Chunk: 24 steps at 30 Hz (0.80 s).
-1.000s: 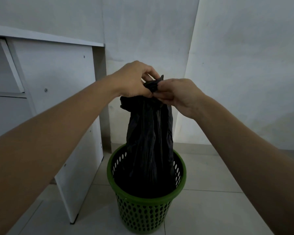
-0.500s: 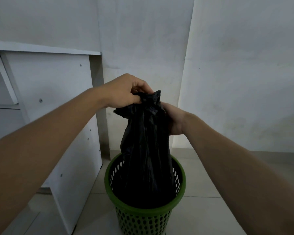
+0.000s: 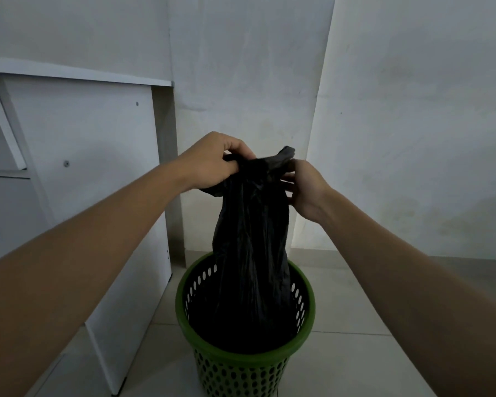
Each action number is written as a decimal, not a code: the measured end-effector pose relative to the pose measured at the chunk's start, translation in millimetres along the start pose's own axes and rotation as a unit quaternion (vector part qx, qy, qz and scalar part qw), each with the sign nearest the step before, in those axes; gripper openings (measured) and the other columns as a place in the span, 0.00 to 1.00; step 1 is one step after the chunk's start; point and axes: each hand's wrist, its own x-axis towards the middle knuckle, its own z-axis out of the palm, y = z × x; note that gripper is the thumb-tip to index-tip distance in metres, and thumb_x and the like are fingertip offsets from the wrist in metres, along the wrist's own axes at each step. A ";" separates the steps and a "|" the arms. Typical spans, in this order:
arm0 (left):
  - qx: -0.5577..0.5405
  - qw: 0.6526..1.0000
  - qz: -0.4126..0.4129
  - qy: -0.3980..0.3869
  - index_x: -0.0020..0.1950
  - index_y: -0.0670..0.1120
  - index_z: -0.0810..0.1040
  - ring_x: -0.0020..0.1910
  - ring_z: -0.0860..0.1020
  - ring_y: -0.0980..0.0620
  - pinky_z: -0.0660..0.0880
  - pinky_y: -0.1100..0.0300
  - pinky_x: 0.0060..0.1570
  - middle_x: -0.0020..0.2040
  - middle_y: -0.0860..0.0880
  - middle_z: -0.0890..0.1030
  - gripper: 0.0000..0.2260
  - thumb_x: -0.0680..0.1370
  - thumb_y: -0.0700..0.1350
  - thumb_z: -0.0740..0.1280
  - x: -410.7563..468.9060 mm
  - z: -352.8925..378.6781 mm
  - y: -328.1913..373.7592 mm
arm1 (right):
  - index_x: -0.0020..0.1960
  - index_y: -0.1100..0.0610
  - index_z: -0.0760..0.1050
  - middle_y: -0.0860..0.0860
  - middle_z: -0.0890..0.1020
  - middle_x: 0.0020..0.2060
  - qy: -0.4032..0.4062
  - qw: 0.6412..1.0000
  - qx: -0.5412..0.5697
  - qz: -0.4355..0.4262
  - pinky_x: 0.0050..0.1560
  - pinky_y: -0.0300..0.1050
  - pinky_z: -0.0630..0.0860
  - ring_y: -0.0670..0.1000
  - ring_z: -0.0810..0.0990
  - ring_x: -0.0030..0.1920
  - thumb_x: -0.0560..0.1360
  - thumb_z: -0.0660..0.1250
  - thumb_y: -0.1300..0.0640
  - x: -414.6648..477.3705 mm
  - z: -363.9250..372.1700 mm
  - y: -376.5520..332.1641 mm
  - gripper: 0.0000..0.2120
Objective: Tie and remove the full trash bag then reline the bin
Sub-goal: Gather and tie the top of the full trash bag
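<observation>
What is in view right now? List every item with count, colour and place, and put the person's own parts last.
trash bag: one, black, gathered at the top, lower part inside the bin
bin: one, green, perforated, on the floor at centre
desk: one, white, left of the bin, against the wall
wall: white, behind everything
floor: pale tiles, under bin and desk
left hand: one, gripping the bag's top from the left
right hand: one, at the bag's top on the right, fingers on the plastic
</observation>
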 end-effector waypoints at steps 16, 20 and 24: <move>-0.018 0.998 0.021 0.049 0.51 0.48 0.83 0.44 0.84 0.49 0.77 0.68 0.35 0.47 0.54 0.83 0.13 0.71 0.35 0.75 20.0 22.0 16.2 | 0.69 0.52 0.75 0.51 0.82 0.63 -0.235 0.967 -0.006 -0.097 0.62 0.45 0.77 0.52 0.79 0.65 0.80 0.62 0.43 -21.8 -16.0 -3.5 0.21; -0.038 0.997 0.064 0.033 0.55 0.48 0.82 0.45 0.84 0.54 0.75 0.71 0.36 0.53 0.53 0.84 0.15 0.71 0.34 0.72 20.1 29.5 26.8 | 0.61 0.55 0.79 0.52 0.86 0.51 -0.183 0.964 -0.138 -0.137 0.55 0.44 0.81 0.51 0.84 0.54 0.73 0.72 0.66 -21.6 6.4 -5.2 0.17; -0.111 0.987 0.054 0.102 0.67 0.54 0.75 0.59 0.79 0.57 0.77 0.65 0.54 0.65 0.53 0.78 0.26 0.71 0.45 0.78 13.7 25.3 11.8 | 0.56 0.61 0.81 0.61 0.85 0.51 -0.020 0.992 -0.080 -0.090 0.56 0.56 0.82 0.60 0.85 0.52 0.72 0.72 0.68 -15.3 9.7 -6.7 0.13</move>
